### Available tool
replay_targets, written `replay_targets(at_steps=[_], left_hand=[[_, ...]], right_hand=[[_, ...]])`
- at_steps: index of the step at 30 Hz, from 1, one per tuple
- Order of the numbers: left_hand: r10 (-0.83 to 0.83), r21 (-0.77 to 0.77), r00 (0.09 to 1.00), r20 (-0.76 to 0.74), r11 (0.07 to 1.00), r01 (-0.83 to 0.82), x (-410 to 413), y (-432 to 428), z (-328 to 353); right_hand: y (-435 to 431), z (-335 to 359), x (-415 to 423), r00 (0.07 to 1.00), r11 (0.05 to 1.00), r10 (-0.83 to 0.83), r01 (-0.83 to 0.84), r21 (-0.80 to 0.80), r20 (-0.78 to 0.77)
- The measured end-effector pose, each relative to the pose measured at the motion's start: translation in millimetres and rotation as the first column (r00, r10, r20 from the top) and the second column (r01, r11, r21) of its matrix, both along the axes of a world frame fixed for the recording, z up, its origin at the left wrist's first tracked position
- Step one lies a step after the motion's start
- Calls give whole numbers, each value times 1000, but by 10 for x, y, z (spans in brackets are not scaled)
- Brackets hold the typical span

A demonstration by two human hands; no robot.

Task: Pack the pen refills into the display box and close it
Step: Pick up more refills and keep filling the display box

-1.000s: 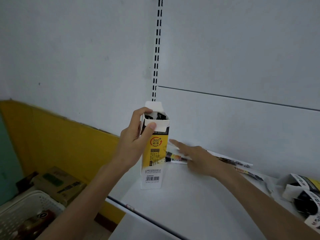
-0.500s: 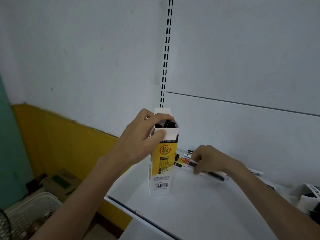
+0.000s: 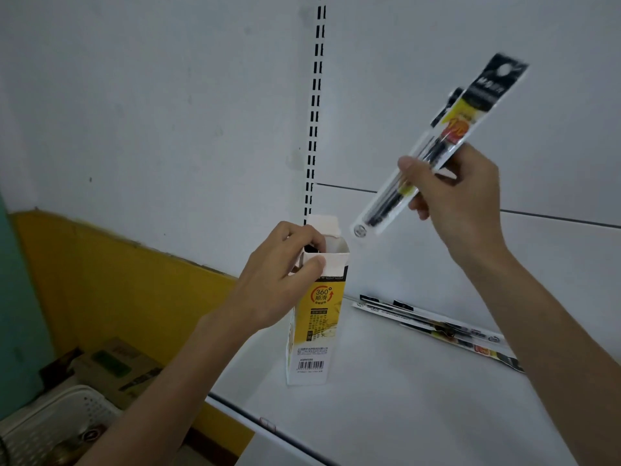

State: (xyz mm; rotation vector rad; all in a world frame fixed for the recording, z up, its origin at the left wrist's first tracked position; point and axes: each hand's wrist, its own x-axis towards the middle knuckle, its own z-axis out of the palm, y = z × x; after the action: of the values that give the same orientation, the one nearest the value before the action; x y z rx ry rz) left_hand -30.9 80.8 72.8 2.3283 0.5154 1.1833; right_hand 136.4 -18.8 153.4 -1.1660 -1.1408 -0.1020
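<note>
Yellow display box in left grip; right grip pinches refill pack above it.

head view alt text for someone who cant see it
A person's right grip holds a pen refill pack tilted, lower end near the open top of the yellow display box, which the left grip steadies upright on a white shelf. More refill packs lie on the shelf.

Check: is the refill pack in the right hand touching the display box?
Apart. Head view shows wall between the refill pack, at its lower end, and the display box.
</note>
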Motion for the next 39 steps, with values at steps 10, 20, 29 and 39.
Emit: replay_targets(at_steps=[10, 20, 29, 39], left_hand=[[-15, 44, 999, 52, 999, 13, -33, -49, -53], [-15, 76, 995, 99, 997, 7, -55, -78, -104], [-1, -19, 972, 233, 1000, 6, 9, -153, -100], [-30, -43, 963, 267, 998, 43, 274, -178, -134]], right_hand=[[40, -52, -223, 1000, 995, -4, 7, -95, 23], [174, -244, -278, 975, 902, 127, -37, -430, 183], [178, -341, -110, 974, 908, 218, -180, -377, 59], [117, -1444, 964, 850, 389, 92, 449, -805, 519]])
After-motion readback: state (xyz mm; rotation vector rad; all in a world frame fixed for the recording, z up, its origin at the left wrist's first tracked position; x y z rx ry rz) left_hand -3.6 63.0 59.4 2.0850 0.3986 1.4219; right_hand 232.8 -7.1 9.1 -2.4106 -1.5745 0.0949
